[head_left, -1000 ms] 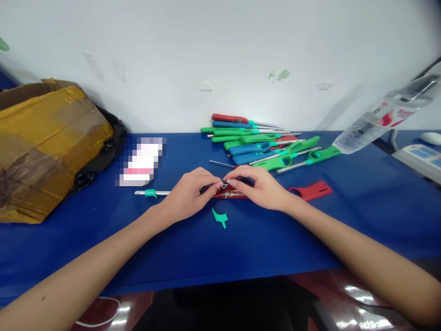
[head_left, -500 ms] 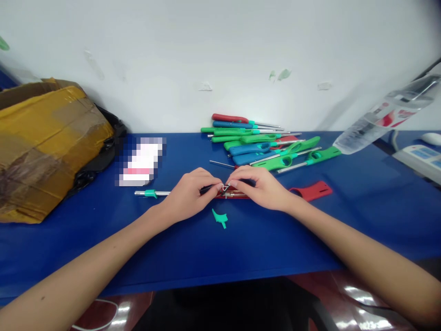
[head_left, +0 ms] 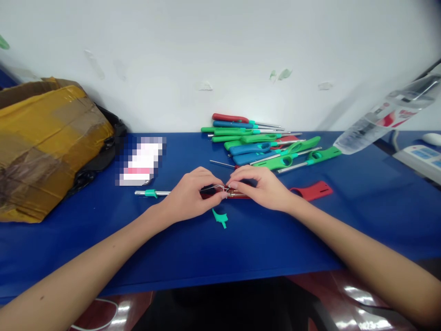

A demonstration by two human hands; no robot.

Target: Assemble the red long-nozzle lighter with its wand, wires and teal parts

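An opened utility lighter (head_left: 237,196) lies across the table, its red handle shell exposing the inner parts. To the left runs its metal tube (head_left: 162,193) with a teal collar. My left hand (head_left: 193,192) is closed around the lighter's middle, thumb at the near edge. The thumb and forefinger of my right hand (head_left: 263,187) pinch at the thin white wire (head_left: 220,187) over the shell. Fingers hide part of the wire and the inside. A loose teal trigger (head_left: 220,218) rests just in front, and a red shell half (head_left: 315,191) lies at the right.
Behind my hands is a pile of green, blue and red lighters (head_left: 255,143). A taped cardboard box (head_left: 48,151) stands left, near a blurred white item (head_left: 143,161). A plastic bottle (head_left: 382,117) leans at the right beside a white device (head_left: 420,161). The table's front edge is close.
My left thumb has dropped slightly towards the shell's near edge, away from the forefinger. The white wire shows straighter and lower between my hands. Everything else stays put.
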